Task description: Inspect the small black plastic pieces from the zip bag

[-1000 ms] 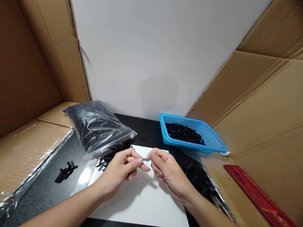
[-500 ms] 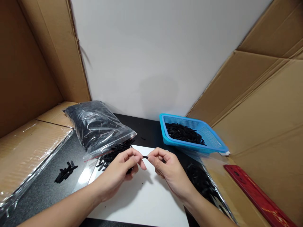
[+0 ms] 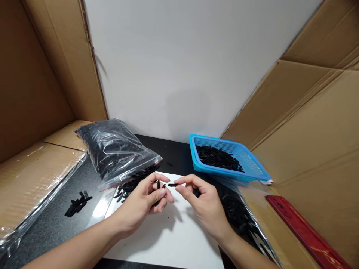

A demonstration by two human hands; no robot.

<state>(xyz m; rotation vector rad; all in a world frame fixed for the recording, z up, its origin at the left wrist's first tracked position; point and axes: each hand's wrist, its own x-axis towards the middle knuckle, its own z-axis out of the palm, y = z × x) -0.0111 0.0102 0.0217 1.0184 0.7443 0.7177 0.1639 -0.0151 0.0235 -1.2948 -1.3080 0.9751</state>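
Note:
Over a white sheet (image 3: 179,231), my right hand (image 3: 199,198) pinches a short black strip (image 3: 172,185) between thumb and index finger. Something dark also shows inside its curled fingers. My left hand (image 3: 148,201) is just to the left, its thumb and index finger apart. Its other fingers curl round several black strips (image 3: 158,184), partly hidden by the hand. Behind the left hand, a heap of similar black strips (image 3: 131,185) spreads across the sheet's corner, by the mouth of a clear zip bag (image 3: 112,145) full of dark pieces.
A blue basket (image 3: 230,173) at the back right holds many black strips. A small black pile (image 3: 77,204) lies at the left. More black pieces (image 3: 238,213) lie right of the sheet, beside a red box (image 3: 305,231). Cardboard walls (image 3: 316,123) stand on both sides.
My left thumb and index finger have opened away from the small strip, which now stays in my right hand's pinch. Strips inside my left hand have come into view.

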